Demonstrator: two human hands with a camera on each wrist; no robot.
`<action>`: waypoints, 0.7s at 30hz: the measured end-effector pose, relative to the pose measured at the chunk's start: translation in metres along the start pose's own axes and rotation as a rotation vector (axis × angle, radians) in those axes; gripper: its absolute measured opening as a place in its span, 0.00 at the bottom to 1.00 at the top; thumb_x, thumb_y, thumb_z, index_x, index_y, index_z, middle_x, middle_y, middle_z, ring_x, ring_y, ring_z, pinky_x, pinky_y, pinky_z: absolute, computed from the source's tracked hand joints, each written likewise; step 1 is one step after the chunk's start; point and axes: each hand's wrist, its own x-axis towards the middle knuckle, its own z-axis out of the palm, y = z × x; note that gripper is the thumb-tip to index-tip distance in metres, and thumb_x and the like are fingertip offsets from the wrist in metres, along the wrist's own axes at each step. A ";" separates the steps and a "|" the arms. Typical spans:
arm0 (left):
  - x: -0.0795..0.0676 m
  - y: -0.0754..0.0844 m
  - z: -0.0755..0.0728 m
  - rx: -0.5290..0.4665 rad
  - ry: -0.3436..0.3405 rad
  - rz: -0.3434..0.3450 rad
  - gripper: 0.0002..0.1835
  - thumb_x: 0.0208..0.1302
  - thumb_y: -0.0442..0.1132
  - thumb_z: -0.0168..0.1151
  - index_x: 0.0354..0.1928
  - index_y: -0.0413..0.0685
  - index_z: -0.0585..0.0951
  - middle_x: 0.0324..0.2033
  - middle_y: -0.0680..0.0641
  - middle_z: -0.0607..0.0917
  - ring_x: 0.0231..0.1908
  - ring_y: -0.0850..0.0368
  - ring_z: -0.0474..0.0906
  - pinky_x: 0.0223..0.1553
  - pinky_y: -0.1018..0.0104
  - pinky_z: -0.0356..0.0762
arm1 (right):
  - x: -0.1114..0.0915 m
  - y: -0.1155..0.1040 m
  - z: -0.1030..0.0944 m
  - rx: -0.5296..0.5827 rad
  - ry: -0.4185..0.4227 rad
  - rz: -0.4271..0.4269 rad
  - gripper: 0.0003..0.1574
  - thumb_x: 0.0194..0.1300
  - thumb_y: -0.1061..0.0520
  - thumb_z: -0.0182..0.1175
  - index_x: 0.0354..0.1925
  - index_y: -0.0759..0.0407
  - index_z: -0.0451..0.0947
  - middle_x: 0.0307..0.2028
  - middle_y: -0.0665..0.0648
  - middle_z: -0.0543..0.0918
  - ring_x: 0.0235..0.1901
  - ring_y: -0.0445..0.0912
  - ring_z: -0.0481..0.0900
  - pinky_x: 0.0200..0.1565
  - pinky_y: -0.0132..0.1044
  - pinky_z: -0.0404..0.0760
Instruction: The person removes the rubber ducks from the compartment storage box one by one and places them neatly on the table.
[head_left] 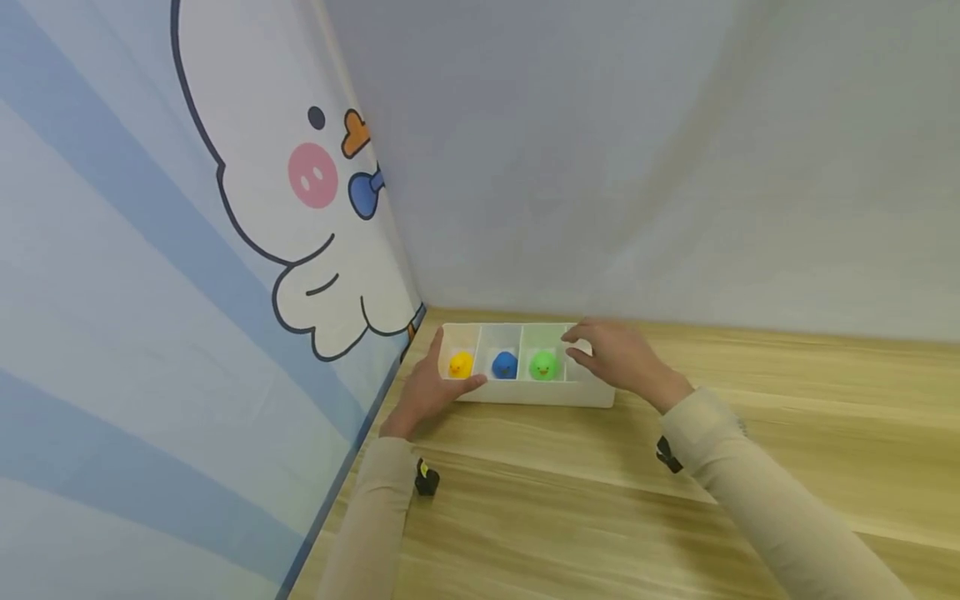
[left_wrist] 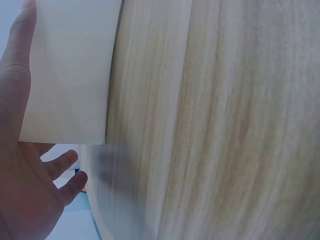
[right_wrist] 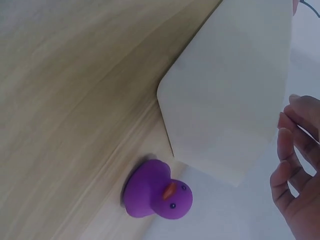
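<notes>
- Two beige sleeves came in from the bottom, with a small black piece showing near each cuff.
- The wood-grain table spread beneath both arms.
- The left hand was spread at the tray's left end — thumb lying along the front rim, the other fingers loosely extended past the corner.
- The right hand was over the right end, fingers loosely bent with a gap to the thumb, gripping nothing visible.
- The white tray sat on the table between the hands, with a yellow duck, a blue duck and a green duck in separate compartments, left to right.
- A purple duck was on the table just beside the tray's right end — the right wrist view showed it.
- Behind rose a pale backdrop; a printed panel stood left.
</notes>
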 end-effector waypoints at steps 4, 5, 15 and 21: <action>0.001 0.001 0.000 0.001 0.000 -0.001 0.69 0.47 0.78 0.69 0.82 0.74 0.36 0.77 0.37 0.63 0.74 0.35 0.65 0.72 0.35 0.65 | 0.002 -0.003 0.004 0.036 -0.010 0.006 0.17 0.71 0.53 0.65 0.54 0.58 0.85 0.54 0.59 0.88 0.51 0.56 0.87 0.49 0.53 0.86; 0.001 0.001 0.000 -0.002 -0.001 -0.005 0.69 0.46 0.78 0.69 0.82 0.74 0.36 0.77 0.37 0.63 0.74 0.35 0.65 0.72 0.36 0.65 | 0.003 -0.004 0.005 0.045 -0.014 0.004 0.17 0.71 0.53 0.65 0.54 0.58 0.85 0.54 0.59 0.88 0.51 0.56 0.87 0.48 0.52 0.86; 0.000 0.004 0.001 -0.018 0.008 -0.002 0.70 0.46 0.78 0.70 0.82 0.71 0.38 0.77 0.37 0.64 0.74 0.35 0.66 0.72 0.35 0.65 | 0.007 -0.006 0.016 0.107 -0.046 -0.006 0.16 0.71 0.55 0.65 0.54 0.59 0.85 0.52 0.58 0.89 0.50 0.55 0.88 0.48 0.50 0.87; 0.000 0.003 0.001 -0.020 0.002 -0.009 0.70 0.46 0.77 0.71 0.82 0.69 0.38 0.77 0.37 0.64 0.74 0.35 0.66 0.73 0.35 0.65 | 0.010 -0.009 0.017 0.132 -0.085 0.016 0.16 0.71 0.55 0.64 0.54 0.60 0.85 0.52 0.59 0.89 0.55 0.57 0.86 0.54 0.53 0.86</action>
